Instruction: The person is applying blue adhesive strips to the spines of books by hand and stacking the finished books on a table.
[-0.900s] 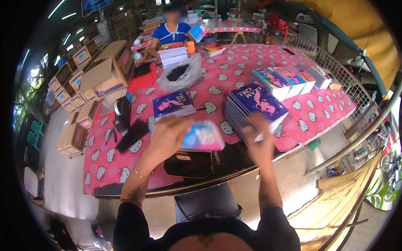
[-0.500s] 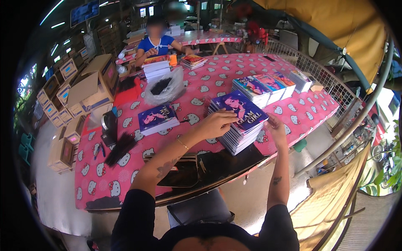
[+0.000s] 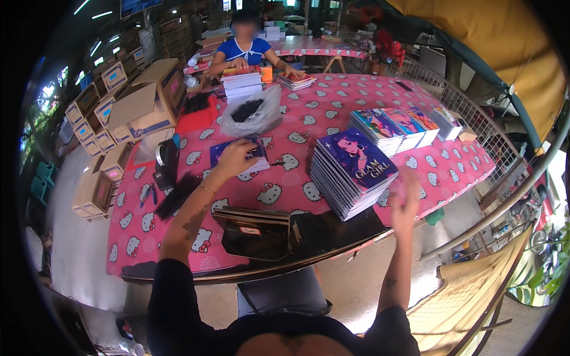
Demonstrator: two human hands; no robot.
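Note:
A tall stack of spiral notebooks with purple covers (image 3: pixel 360 163) stands near the table's front edge, its coil bindings facing left. Close by its right side, apart from it, my right hand (image 3: pixel 407 199) is held up with the fingers stretched out, slightly blurred. My left hand (image 3: pixel 238 157) reaches over a lower stack of the same purple notebooks (image 3: pixel 218 154), left of the tall one. Its fingers are spread and bent down over the top cover; whether they press on it is hard to make out. The hand hides much of that cover.
A plastic bag of black coils (image 3: pixel 261 121), loose black coils (image 3: pixel 180 194) and a black metal device (image 3: pixel 167 157) lie on the left. More notebook stacks (image 3: pixel 395 127) stand at the right. Across the pink-covered table (image 3: pixel 332 110), a person handles books (image 3: pixel 243 83). Cardboard boxes (image 3: pixel 139 113) stand left.
My left hand has left the tall stack's top and moved left over the lower stack. My right hand has come away from the tall stack's corner. The view has shifted.

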